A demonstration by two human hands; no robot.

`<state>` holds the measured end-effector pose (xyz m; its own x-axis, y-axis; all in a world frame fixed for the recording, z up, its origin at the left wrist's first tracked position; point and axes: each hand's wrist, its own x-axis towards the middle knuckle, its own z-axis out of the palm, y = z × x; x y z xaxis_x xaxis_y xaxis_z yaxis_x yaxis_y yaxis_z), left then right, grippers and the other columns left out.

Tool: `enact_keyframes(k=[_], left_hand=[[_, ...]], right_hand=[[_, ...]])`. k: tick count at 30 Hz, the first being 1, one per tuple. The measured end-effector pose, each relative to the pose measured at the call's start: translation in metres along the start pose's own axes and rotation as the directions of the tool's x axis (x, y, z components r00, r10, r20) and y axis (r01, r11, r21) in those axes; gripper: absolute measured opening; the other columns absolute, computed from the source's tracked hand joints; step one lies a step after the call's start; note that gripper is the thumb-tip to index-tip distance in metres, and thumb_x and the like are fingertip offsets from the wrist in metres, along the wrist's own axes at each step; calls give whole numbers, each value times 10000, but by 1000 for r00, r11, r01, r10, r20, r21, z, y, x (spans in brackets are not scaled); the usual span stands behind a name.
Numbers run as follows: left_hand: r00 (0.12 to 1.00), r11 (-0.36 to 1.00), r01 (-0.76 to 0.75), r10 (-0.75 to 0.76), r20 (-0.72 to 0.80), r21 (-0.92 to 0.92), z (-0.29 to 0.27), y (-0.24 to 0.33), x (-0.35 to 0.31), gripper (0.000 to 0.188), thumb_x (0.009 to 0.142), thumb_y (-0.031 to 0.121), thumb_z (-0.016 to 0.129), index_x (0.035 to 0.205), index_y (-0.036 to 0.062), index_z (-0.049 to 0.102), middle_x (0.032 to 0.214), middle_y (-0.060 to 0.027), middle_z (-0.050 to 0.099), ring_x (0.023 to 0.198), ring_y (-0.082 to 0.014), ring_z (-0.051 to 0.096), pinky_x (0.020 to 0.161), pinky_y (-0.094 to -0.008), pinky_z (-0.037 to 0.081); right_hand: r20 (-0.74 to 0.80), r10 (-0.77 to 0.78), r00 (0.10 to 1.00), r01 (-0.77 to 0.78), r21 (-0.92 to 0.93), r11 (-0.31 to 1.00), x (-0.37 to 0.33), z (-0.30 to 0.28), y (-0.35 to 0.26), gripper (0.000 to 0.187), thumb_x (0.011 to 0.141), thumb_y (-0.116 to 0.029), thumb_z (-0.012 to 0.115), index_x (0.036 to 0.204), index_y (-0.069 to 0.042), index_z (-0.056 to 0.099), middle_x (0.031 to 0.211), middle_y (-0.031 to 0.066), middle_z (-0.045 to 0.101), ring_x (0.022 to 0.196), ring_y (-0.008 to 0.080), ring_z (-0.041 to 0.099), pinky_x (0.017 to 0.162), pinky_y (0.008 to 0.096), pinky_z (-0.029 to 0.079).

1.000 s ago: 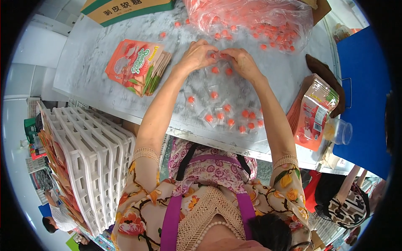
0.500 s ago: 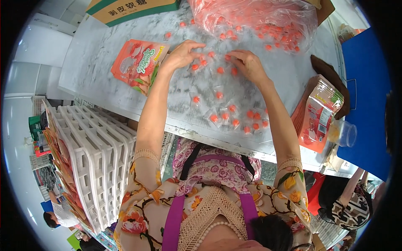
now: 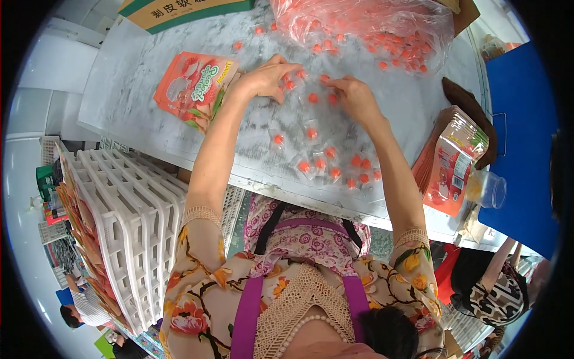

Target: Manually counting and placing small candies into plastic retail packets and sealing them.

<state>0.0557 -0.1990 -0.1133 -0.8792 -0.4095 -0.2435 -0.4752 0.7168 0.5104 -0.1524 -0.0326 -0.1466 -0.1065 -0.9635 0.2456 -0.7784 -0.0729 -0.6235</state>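
Wrapped red candies (image 3: 313, 97) in clear packets lie in a loose row on the grey-white table (image 3: 179, 140). My left hand (image 3: 266, 79) is spread beside the row's left end, thumb and forefinger apart around a few candies. At the row's right end, my right hand (image 3: 357, 99) has its forefinger stretched to a candy (image 3: 324, 78), its other fingers partly curled and partly hidden. Closer to me lies a second loose group of wrapped candies (image 3: 330, 152). A stack of red printed pouches (image 3: 194, 84) lies left of my left hand.
At the far side sits a large clear bag (image 3: 371, 30) of wrapped candies, beside a green and tan carton (image 3: 185, 13). To the right are more pouches (image 3: 451, 158), a clear plastic jar (image 3: 493, 190) and a blue bin (image 3: 523, 137). White stacked crates (image 3: 128, 221) stand at left.
My left hand has tipped over, its thumb moving down and spreading from the forefinger. My right forefinger has straightened toward the candy. The candies look much the same; the view has shifted slightly.
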Motion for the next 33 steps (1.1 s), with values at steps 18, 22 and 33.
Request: enact_keyframes(k=[18,22,33], left_hand=[[999,999,-18,17,-31,-38,36,38,-37,807,588,-44,788,1334,148,547,1160,-120,542,1071,-308,563,927,-377,492],[999,992,20,-24,-32,-122,45,61,-45,757,618,-45,767,1322,141,557,1123,-120,556,1073,-306,563,909,-395,491],[679,804,534,-223,-699,262,19,-20,-135,601,763,242,759,1316,113,562,1203,-160,579,1196,-386,488,921,-473,455]], right_hand=[[170,-17,985,8,55,998,-19,9,-15,452,761,117,480,1153,-29,651,1005,159,638,914,324,631,823,381,513],[230,-5,973,-5,43,999,-30,0,-24,396,797,76,501,1147,-30,654,978,159,649,902,318,640,814,381,513],[28,237,971,-238,190,953,-121,-60,-39,268,898,-14,579,1159,-5,637,1038,121,686,931,187,649,804,296,494]])
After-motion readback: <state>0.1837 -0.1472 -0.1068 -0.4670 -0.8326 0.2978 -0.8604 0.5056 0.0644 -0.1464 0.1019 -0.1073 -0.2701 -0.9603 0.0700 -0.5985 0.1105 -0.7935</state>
